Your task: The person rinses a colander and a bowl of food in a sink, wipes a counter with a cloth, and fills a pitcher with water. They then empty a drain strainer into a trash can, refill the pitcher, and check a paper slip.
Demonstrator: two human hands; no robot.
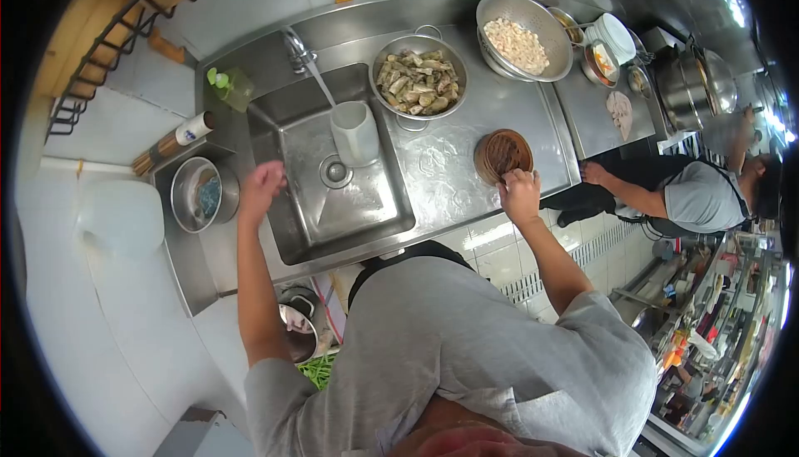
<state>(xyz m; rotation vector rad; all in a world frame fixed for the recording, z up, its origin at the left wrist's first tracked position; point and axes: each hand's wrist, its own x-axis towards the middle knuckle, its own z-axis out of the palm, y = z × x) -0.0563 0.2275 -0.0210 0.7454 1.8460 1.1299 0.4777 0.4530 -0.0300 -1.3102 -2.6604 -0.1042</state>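
My right hand (520,195) grips the near edge of a round brown basket (503,156) on the wet steel counter, right of the sink. My left hand (265,188) is over the left rim of the sink (308,236), its fingers curled together; whether anything small is between them cannot be made out. Water runs from the faucet (300,56) into a pale container (355,134) inside the basin. Behind the basin's right side stands a metal bowl (456,107) filled with greyish-brown shellfish-like pieces.
A colander (559,49) of pale pieces stands at the back right. Metal bowls (196,195) and a green-capped bottle (237,91) are left of the sink. A co-worker (703,197) stands at the right, beside the stove. A pot (300,336) sits low at the left.
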